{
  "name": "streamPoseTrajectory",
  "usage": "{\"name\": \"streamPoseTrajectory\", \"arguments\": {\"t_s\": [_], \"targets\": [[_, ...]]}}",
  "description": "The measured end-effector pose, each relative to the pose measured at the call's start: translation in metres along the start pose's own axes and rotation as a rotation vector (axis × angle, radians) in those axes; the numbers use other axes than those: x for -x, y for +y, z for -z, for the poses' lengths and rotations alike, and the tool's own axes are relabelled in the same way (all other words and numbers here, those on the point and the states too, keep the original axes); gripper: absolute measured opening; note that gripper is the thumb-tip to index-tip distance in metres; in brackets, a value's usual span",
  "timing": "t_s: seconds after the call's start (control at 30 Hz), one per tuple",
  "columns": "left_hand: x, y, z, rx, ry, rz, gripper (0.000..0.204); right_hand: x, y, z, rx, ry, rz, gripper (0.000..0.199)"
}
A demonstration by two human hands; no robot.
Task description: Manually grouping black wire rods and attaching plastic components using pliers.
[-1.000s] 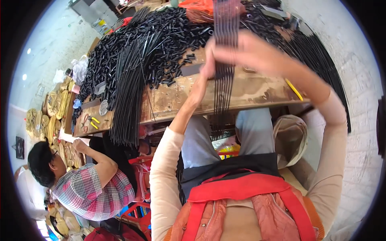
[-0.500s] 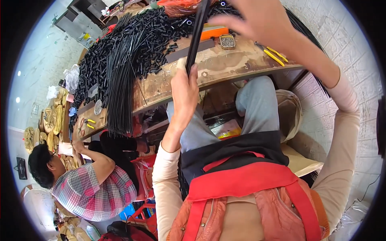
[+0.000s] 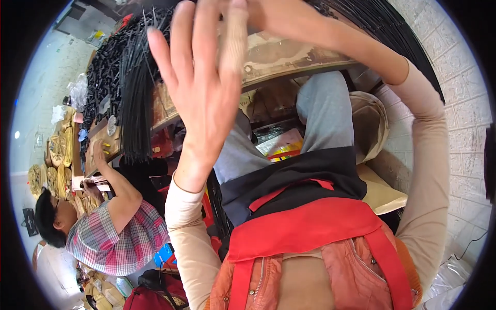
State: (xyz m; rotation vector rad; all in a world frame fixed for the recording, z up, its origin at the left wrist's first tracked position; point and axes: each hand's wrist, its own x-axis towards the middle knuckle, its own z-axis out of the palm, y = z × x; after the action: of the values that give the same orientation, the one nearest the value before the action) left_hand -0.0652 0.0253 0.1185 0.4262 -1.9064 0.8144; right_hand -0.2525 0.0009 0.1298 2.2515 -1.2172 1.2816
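My left hand (image 3: 204,93) is raised in front of the bench, back toward me, its fingers stretched and spread. A pale ribbed cover wraps one of its fingers. My right hand (image 3: 261,14) reaches in at the top edge close to the left fingertips; its fingers are cut off or hidden, so what it holds cannot be seen. Left of my left hand, a thick bundle of long thin black rods (image 3: 135,103) hangs over the bench edge. Two thin pointed tips (image 3: 149,16) show near the left fingers.
Short black tubes (image 3: 99,77) lie heaped on the wooden bench (image 3: 279,54). More long black rods (image 3: 400,39) lean at the right by the white wall. A co-worker in a plaid shirt (image 3: 116,240) sits at the left, one hand near yellow-handled pliers (image 3: 106,146).
My left hand has come up and left, nearer the camera, its fingers now spread; the black rods it held no longer show. My right hand has moved left and up. The view has shifted.
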Motion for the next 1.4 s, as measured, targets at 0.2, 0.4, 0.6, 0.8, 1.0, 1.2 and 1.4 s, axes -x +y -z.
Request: {"name": "streamPoseTrajectory", "arguments": {"t_s": [0.2,0.4,0.6,0.8,1.0,1.2,1.4], "targets": [[0.092,0.044,-0.054,1.057,-0.572,0.684,0.038,0.049,-0.017,-0.01,-1.224,0.138,-0.769,0.038],[0.192,0.071,-0.075,1.83,-1.056,1.002,0.023,0.135,-0.049,-0.082,-1.039,0.296,-1.078,0.036],[0.281,0.111,-0.028,1.757,-1.127,1.197,0.035,0.213,-0.08,-0.129,-1.18,0.146,-1.298,0.029],[0.194,0.024,-0.008,1.245,-1.496,0.734,0.022,0.177,-0.059,-0.095,-1.304,0.089,-1.133,0.034],[0.107,-0.068,-0.087,0.957,-1.004,1.011,0.018,0.154,-0.034,-0.108,-1.118,0.177,-1.191,0.011],[0.081,-0.118,-0.263,0.791,-0.657,0.822,0.017,0.159,-0.033,-0.112,-1.251,0.205,-1.181,0.008],[0.05,-0.134,-0.394,0.359,-0.603,0.57,0.033,0.163,-0.029,-0.112,-1.368,0.121,-1.262,0.01]]}}
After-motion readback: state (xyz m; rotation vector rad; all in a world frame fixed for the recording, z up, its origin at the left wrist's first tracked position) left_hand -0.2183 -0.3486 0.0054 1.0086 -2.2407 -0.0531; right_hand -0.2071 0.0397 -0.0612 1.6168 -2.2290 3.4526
